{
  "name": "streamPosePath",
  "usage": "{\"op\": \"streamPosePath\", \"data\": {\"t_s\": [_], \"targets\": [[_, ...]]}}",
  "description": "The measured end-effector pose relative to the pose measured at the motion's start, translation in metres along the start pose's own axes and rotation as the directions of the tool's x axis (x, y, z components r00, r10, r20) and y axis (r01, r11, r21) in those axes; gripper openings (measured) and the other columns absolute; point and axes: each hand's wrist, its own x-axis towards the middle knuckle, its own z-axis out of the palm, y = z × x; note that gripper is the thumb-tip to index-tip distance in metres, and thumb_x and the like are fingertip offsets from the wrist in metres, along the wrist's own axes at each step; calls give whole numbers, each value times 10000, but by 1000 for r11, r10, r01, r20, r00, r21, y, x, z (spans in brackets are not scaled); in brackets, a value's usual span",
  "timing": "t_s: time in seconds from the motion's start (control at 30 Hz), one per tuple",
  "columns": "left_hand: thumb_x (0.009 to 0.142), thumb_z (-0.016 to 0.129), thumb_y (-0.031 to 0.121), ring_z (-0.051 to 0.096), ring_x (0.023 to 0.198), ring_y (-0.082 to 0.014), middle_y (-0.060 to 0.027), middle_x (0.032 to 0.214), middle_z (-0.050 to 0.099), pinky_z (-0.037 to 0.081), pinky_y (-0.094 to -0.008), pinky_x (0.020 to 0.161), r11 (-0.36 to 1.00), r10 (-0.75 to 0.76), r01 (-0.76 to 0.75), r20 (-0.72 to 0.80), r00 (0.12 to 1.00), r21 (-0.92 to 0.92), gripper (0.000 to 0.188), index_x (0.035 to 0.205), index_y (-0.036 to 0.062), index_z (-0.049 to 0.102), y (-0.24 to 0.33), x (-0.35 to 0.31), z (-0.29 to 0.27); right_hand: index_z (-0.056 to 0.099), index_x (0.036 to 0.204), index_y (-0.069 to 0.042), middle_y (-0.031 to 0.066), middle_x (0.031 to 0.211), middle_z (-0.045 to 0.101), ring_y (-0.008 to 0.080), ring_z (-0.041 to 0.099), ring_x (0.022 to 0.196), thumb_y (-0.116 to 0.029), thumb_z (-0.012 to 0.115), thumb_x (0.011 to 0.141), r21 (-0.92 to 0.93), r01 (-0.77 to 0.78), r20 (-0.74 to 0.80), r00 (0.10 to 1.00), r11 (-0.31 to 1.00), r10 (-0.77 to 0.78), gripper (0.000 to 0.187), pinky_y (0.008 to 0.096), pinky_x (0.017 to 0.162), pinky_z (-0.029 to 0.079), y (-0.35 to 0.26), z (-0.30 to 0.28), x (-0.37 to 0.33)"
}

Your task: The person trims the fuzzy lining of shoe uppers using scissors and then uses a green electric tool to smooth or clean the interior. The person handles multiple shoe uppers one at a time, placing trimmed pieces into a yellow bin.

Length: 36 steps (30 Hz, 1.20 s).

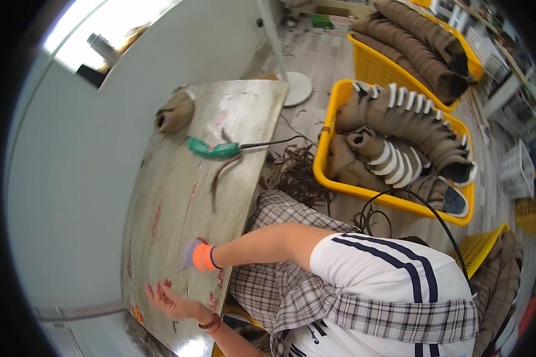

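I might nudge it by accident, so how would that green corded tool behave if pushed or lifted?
The green corded tool would probably feel stiff, since it looks like hard plastic. Its curved shape might make it swivel when pushed. The black cord, running off the table, may drag.

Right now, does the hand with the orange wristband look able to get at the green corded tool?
Probably yes: the hand is over the same tabletop as the green corded tool, and only a thin brown strip lies between them, though it would likely need to swing across.
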Motion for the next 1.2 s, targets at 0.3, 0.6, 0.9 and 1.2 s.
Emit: {"op": "streamPosePath", "data": {"t_s": [0.3,0.6,0.9,1.2], "targets": [[924,457,-37,598,866,-160,-137,1207,534,514,-272,784,927,85,157,600,796,-340,171,1055,-43,568,63,-91,143,618,883,-98,109,818,622,302,604,800,-226,612,790,50,-124,-653,747,991,126,158,406,674,496,178,-119,-270],[914,520,7,606,836,-112,-37,935,624,501,-241,764,820,55,542,968,245,-184,161,1057,-7,593,73,-163,256,609,617,-4,123,523,549,184,496,513,-261,534,787,939,-240,-338,-774,245,536,317,404,497,403,437,-96,-572],[888,526,-32,597,891,-192,-94,979,620,492,-285,787,929,330,123,932,152,-350,124,974,-7,611,54,-174,264,664,935,-19,199,983,660,327,641,928,-346,615,767,795,-335,5,-829,-505,559,371,389,777,508,406,-8,-808],[761,532,-62,548,753,-266,-106,904,627,433,-367,689,834,517,-321,839,170,-449,209,926,22,629,37,-186,275,675,866,3,225,871,656,400,605,882,-531,631,753,611,-701,-125,-545,-369,829,547,436,796,439,434,52,-796]]}}
